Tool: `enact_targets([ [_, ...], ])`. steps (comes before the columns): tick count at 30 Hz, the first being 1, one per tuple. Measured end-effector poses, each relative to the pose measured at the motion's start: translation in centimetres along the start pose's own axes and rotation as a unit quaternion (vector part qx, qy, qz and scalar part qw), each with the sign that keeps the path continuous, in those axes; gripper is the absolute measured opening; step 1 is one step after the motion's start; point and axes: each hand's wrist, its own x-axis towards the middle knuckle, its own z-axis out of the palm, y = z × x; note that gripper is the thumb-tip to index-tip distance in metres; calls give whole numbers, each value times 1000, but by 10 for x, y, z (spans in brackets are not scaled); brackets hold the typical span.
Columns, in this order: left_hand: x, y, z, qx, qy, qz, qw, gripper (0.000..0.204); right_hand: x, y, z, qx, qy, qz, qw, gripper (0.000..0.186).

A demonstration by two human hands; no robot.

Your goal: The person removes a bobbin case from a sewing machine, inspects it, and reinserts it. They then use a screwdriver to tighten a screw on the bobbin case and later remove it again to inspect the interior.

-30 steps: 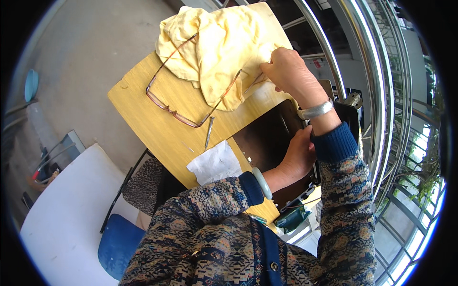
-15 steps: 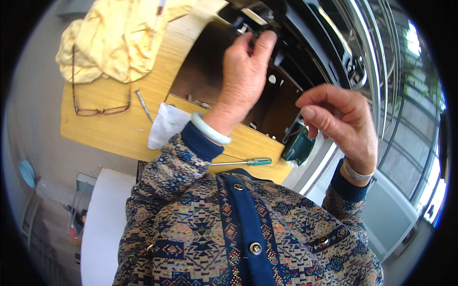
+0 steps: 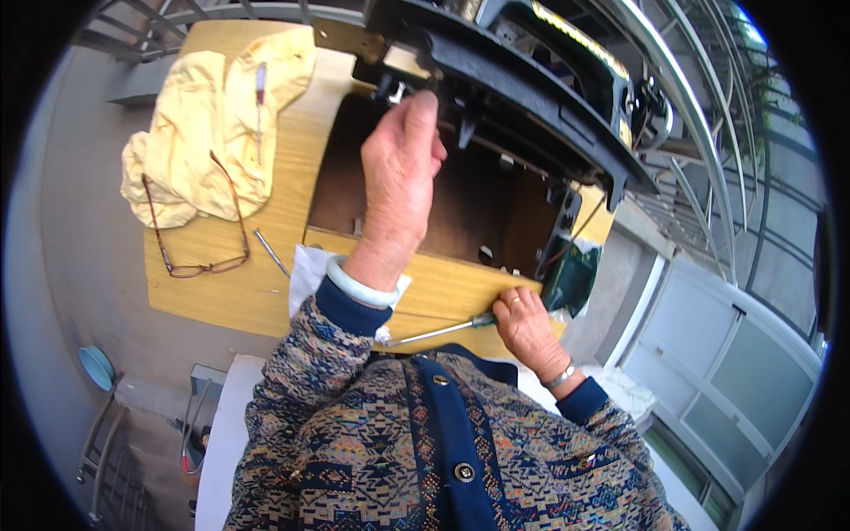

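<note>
My left hand [image 3: 403, 173] reaches to the underside of a black sewing machine [image 3: 513, 93], which is tilted up over an opening [image 3: 372, 203] in the wooden tabletop [image 3: 221, 292]. Its fingers are closed against the mechanism; what they grip is hidden. My right hand [image 3: 527, 327] is low at the table's front edge, fingers curled on the green handle of a screwdriver [image 3: 429, 332]. White paper [image 3: 305, 270] lies partly under my left forearm.
A yellow cloth [image 3: 186, 115] holds a red-handled screwdriver [image 3: 260, 106]; glasses [image 3: 208, 264] and a metal rod [image 3: 273, 250] lie nearby. A dark green object [image 3: 571, 274] sits at the right. Metal railings [image 3: 691, 133] surround the back, and a blue basin [image 3: 95, 367] is lower left.
The view has swung, bringing more of the machine into sight. My left hand stays at the mechanism; my right hand has come down from mid-air onto the screwdriver at the front edge.
</note>
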Motion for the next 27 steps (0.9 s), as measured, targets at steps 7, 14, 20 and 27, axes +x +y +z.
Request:
enact_targets([
  [7,-1,-7,0,-22,-26,1,999,39,3,26,-88,285,-83,1,955,26],
  [14,4,-14,4,-20,-23,13,999,41,12,34,-241,378,-58,31,923,31],
  [20,5,-18,6,6,-9,56,998,49,50,34,-308,452,155,-56,877,48],
  [27,2,-14,7,34,-7,78,996,48,141,16,-408,455,162,-164,860,44],
])
